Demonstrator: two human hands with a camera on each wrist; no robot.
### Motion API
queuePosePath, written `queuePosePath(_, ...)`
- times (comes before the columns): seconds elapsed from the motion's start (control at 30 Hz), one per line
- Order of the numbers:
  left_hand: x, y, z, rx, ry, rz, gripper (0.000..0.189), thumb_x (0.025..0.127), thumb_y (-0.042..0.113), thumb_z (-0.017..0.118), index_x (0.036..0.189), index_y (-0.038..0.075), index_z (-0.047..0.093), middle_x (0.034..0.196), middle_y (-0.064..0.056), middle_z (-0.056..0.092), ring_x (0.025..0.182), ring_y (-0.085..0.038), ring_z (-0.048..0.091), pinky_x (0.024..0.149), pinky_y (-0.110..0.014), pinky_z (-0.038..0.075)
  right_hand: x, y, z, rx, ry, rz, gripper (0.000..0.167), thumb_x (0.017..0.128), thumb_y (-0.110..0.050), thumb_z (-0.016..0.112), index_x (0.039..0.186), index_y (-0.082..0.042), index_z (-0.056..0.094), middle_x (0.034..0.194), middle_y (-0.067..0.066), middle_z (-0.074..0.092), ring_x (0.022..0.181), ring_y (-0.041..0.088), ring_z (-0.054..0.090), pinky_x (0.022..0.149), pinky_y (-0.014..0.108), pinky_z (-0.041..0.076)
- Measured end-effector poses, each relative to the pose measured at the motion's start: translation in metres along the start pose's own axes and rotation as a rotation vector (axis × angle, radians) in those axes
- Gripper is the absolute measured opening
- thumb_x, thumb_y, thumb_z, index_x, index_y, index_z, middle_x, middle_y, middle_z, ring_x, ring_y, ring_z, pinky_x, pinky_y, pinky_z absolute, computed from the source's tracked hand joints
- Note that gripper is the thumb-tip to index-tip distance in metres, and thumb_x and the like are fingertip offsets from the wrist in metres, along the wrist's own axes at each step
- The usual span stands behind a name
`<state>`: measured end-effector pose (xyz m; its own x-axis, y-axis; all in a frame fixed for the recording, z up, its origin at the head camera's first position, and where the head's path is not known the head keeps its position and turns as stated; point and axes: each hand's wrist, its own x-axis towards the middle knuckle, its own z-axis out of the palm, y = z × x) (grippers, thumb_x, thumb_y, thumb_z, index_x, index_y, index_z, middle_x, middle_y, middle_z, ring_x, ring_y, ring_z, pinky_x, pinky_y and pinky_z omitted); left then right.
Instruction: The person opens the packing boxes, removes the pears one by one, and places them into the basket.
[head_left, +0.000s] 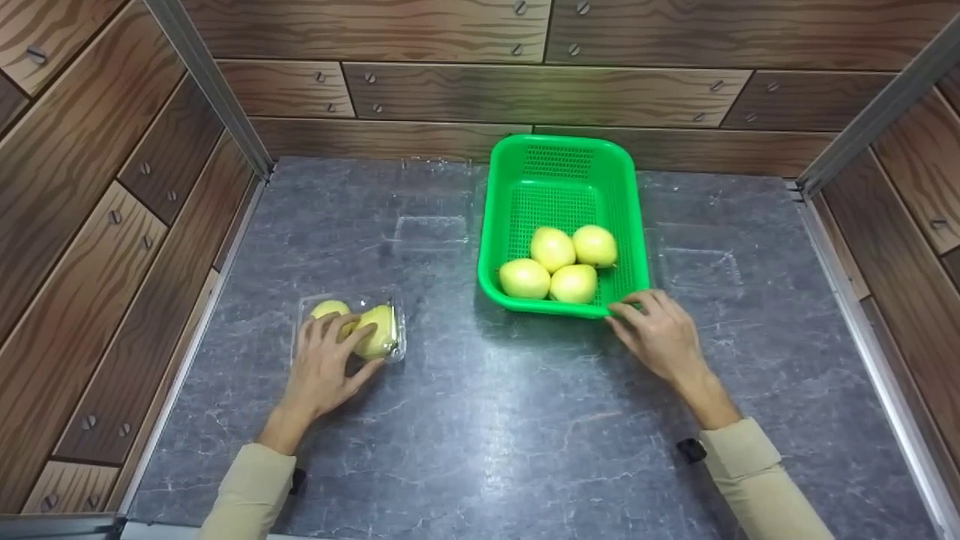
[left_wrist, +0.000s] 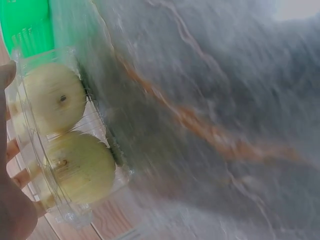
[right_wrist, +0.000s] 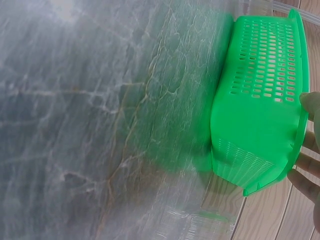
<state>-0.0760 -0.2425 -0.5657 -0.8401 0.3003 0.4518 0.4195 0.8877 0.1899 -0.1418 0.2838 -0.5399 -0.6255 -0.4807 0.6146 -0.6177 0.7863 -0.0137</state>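
A clear plastic container [head_left: 400, 352] stands at the left of the table with yellow-green apples [left_wrist: 82, 167] in it, at least two of them showing. My left hand [head_left: 324, 367] lies over it from the near side, fingers spread across its top and hiding part of the fruit. Right of centre is a green plastic basket [head_left: 637, 225] with perforated walls, holding several yellow-green apples [head_left: 553, 250] toward its near end. At its near right corner my right hand [head_left: 660, 334] pinches the rim, thumb outside [right_wrist: 310, 102] in the right wrist view.
Another clear plastic container [head_left: 431, 232] sits behind, left of the basket, and a further one [head_left: 701, 266] to its right. Wood-patterned panels [head_left: 547, 94] wall in the grey marbled table [head_left: 480, 420] at the back and sides, with metal strips [head_left: 877, 367] along the edges.
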Motion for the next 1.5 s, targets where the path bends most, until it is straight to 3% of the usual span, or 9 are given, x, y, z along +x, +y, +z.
queuePosePath(0.57, 0.009, 0.023, 0.009, 0.008, -0.028, 0.086, 0.051, 0.089, 0.055, 0.077, 0.129, 0.025, 0.071, 0.131, -0.01, 0.067, 0.124, -0.038, 0.058, 0.111, -0.069, 0.042, -0.001, 0.0, 0.001, -0.007, 0.013, -0.014, 0.027, 0.078, -0.018, 0.092, 0.101, -0.011, 0.081, 0.097, 0.01, 0.073, 0.091, 0.032, 0.069, 0.075, 0.044, 0.063)
queuePosePath(0.93, 0.01, 0.034, 0.012, -0.01, -0.01, 0.119, 0.05, 0.089, 0.054, 0.077, 0.129, 0.025, 0.071, 0.132, -0.009, 0.067, 0.124, -0.038, 0.058, 0.111, -0.072, 0.042, 0.0, 0.0, 0.001, -0.01, 0.003, -0.007, 0.025, 0.081, -0.019, 0.09, 0.102, -0.011, 0.081, 0.098, 0.011, 0.073, 0.092, 0.032, 0.069, 0.075, 0.044, 0.062)
queuePosePath(1.23, 0.012, 0.048, 0.017, -0.002, 0.008, 0.194, 0.053, 0.086, 0.053, 0.08, 0.13, 0.026, 0.07, 0.132, -0.01, 0.068, 0.123, -0.039, 0.061, 0.106, -0.073, 0.047, -0.001, -0.001, 0.002, -0.012, 0.015, -0.007, 0.026, 0.079, -0.018, 0.092, 0.101, -0.011, 0.08, 0.098, 0.01, 0.073, 0.091, 0.032, 0.069, 0.075, 0.043, 0.063)
queuePosePath(1.5, 0.016, 0.061, 0.019, 0.014, -0.034, 0.237, 0.053, 0.089, 0.058, 0.076, 0.132, 0.029, 0.069, 0.133, -0.007, 0.067, 0.125, -0.037, 0.061, 0.108, -0.072, 0.047, -0.001, -0.001, 0.002, -0.008, 0.022, -0.01, 0.026, 0.079, -0.018, 0.092, 0.101, -0.011, 0.08, 0.098, 0.01, 0.073, 0.09, 0.031, 0.069, 0.074, 0.043, 0.062)
